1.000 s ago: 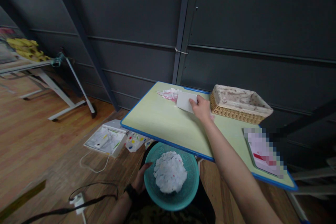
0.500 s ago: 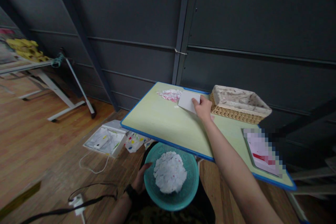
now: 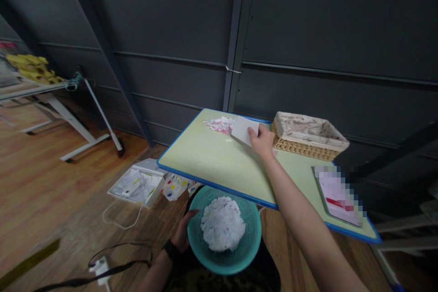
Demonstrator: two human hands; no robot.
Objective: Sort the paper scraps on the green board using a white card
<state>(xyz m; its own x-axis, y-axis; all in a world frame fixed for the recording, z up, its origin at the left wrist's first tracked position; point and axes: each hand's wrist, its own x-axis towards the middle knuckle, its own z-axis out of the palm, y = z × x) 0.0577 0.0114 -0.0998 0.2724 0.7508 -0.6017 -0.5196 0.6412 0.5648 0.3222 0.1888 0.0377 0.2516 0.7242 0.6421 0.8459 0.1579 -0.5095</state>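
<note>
My right hand (image 3: 263,140) is closed on a white card (image 3: 242,129), thumb on top, over the back of the pale green table (image 3: 219,159). The card's left edge meets a small heap of white and pink paper scraps (image 3: 221,124). My left hand (image 3: 183,232) grips the left rim of a teal plastic basket (image 3: 224,264), which sits on my lap below the table's front edge. A mound of white paper scraps (image 3: 223,224) fills the middle of that basket. Right of my right hand stands a wicker basket (image 3: 308,146) with a cloth lining.
A tablet-like flat thing (image 3: 337,200), partly blurred, lies at the table's right. On the floor are an open white box (image 3: 137,185), a spotted plastic bag (image 3: 175,187), cables and a power strip (image 3: 101,268). A dark panel wall (image 3: 178,77) rises behind the table.
Both hands keep their grips, and the card stays beside the scraps with hardly any movement. The whole view has shifted slightly.
</note>
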